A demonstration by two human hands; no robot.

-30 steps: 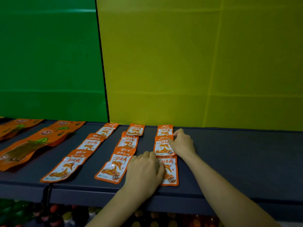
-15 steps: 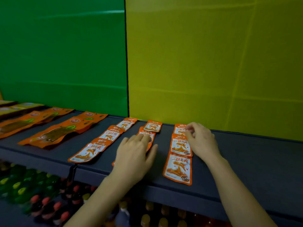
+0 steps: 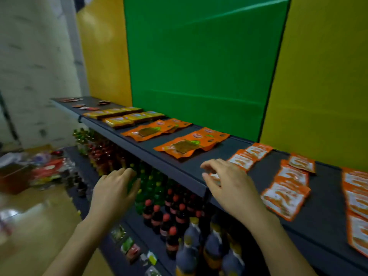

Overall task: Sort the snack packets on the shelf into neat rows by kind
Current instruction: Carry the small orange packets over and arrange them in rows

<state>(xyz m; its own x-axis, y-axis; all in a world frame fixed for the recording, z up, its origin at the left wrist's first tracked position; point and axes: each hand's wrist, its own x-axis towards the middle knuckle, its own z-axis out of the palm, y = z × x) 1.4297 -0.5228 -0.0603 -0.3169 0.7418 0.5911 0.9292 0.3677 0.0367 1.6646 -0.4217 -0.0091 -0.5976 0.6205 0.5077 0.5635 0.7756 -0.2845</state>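
Observation:
Small orange-and-white snack packets (image 3: 286, 193) lie in rows on the dark shelf (image 3: 229, 156) at the right. Two rows of larger orange packets (image 3: 191, 144) sit further left, then yellow packets (image 3: 127, 117), and a few loose small packets (image 3: 87, 107) at the far end. My right hand (image 3: 231, 186) hovers over the front packet of the leftmost small row, fingers loosely spread, holding nothing I can see. My left hand (image 3: 114, 191) hangs in the air in front of the shelf edge, fingers relaxed and empty.
Below the top shelf stand bottles (image 3: 171, 206) with red, green and yellow caps. Small packets (image 3: 131, 248) lie on the lower shelf front. A cluttered pile of bags (image 3: 45, 172) sits on the floor at left. Green and yellow panels back the shelf.
The view has swung left along the shelf. My left hand came off the middle row and now hangs off the shelf edge. My right hand left the right row and moved left.

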